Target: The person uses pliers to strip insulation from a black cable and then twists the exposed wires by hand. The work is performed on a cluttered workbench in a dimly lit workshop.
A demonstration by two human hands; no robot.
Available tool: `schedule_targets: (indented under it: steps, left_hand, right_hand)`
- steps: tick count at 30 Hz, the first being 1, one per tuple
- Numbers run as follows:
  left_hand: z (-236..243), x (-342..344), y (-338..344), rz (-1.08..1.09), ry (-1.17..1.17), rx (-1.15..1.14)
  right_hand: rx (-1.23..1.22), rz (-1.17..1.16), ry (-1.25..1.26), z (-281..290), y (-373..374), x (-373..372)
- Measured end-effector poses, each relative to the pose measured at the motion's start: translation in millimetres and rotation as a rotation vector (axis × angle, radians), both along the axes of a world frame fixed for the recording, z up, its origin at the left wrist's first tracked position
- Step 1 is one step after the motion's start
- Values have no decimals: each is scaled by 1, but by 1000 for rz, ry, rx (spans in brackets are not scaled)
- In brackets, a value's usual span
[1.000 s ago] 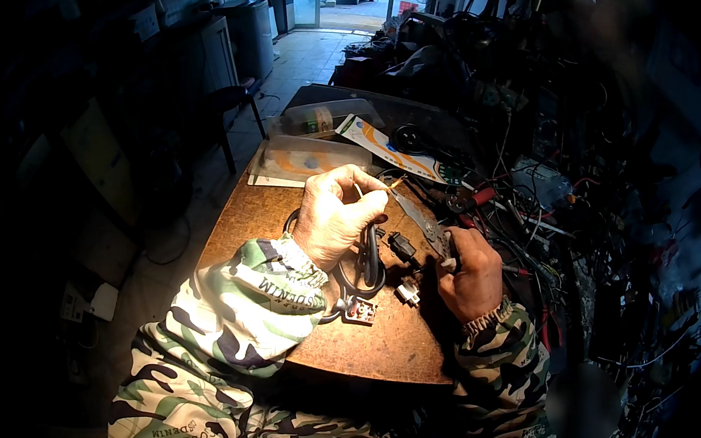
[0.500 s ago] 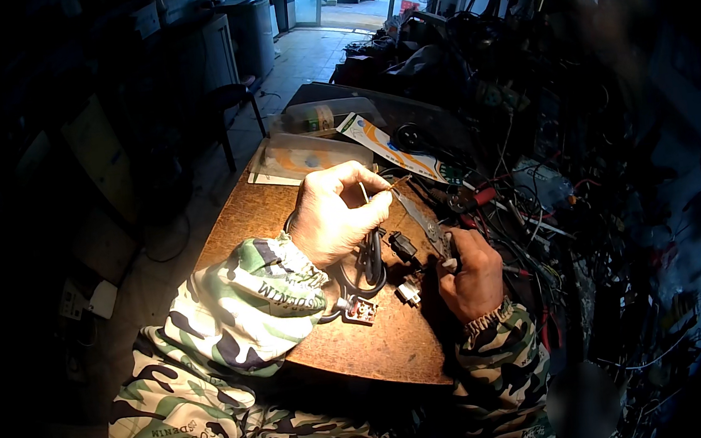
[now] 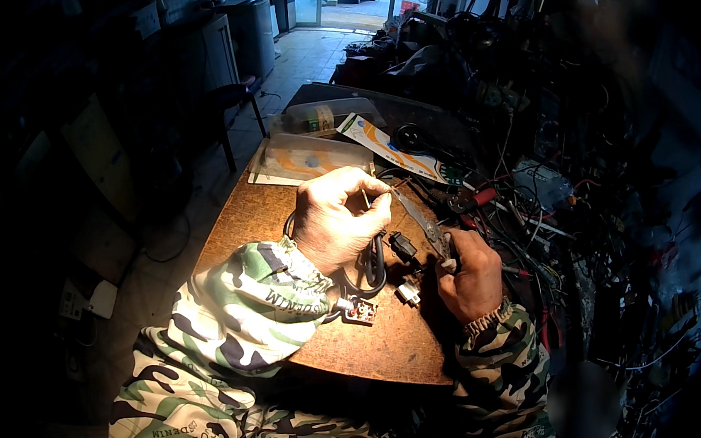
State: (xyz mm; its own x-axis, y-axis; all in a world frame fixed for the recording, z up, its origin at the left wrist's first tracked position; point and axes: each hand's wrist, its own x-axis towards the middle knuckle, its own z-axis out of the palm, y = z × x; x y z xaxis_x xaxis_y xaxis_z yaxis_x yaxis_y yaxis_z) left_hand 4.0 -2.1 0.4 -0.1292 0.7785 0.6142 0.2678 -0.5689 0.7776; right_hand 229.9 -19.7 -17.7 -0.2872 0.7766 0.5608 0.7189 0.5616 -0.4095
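Observation:
My left hand (image 3: 340, 218) is closed around a looped black cable (image 3: 374, 265) and pinches a thin wire end between thumb and fingers above the brown wooden bench (image 3: 378, 346). My right hand (image 3: 469, 274) grips the handle of a long metal tool (image 3: 417, 216), whose tip points up-left to the wire at my left fingertips. A black plug (image 3: 403, 246) lies between the two hands. On the wood below them sit a small red-brown part (image 3: 360, 309) and a small white connector (image 3: 409, 294).
Clear plastic packaging (image 3: 311, 154) and a white-and-orange printed card (image 3: 390, 150) lie at the bench's far edge. A dense tangle of wires and parts (image 3: 532, 195) fills the right side. A stool (image 3: 232, 100) stands on the floor to the left, toward a bright doorway.
My left hand has shifted slightly and turned the wire end in its fingers. The right hand keeps the tool at the same spot.

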Motion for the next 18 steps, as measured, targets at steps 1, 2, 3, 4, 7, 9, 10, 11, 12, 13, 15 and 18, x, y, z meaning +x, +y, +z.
schedule_targets:
  steps: [1, 2, 3, 4, 7, 9, 10, 11, 12, 13, 15, 18]
  left_hand:
    - [0, 0, 0, 12, 5, 5]
    - [1, 0, -1, 25, 10, 9]
    - [2, 0, -1, 35, 15, 14]
    - [3, 0, -1, 37, 27, 24]
    - [4, -1, -1, 46, 58, 54]
    - [5, -1, -1, 51, 70, 73]
    - [5, -1, -1, 57, 78, 86]
    - [6, -1, -1, 63, 87, 100]
    - [6, -1, -1, 71, 95, 113]
    - [6, -1, -1, 71, 92, 113]
    - [5, -1, -1, 73, 86, 111]
    - [5, -1, 0, 82, 111, 120]
  right_hand:
    - [0, -5, -2, 2, -1, -1]
    - [0, -9, -3, 3, -1, -1]
    - [-2, -9, -5, 3, -2, -1]
    - [-4, -9, -8, 3, -2, 0]
    - [-5, -3, -5, 3, -2, -1]
    - [-7, 5, 2, 2, -1, -1]
    - [-8, 10, 7, 0, 0, 0]
    - [-9, 15, 12, -1, 0, 0]
    - [-10, 16, 12, -2, 0, 0]
    - [-11, 16, 12, -2, 1, 0]
    - [-17, 14, 10, -2, 1, 0]
    - [-27, 8, 2, -1, -1, 0]
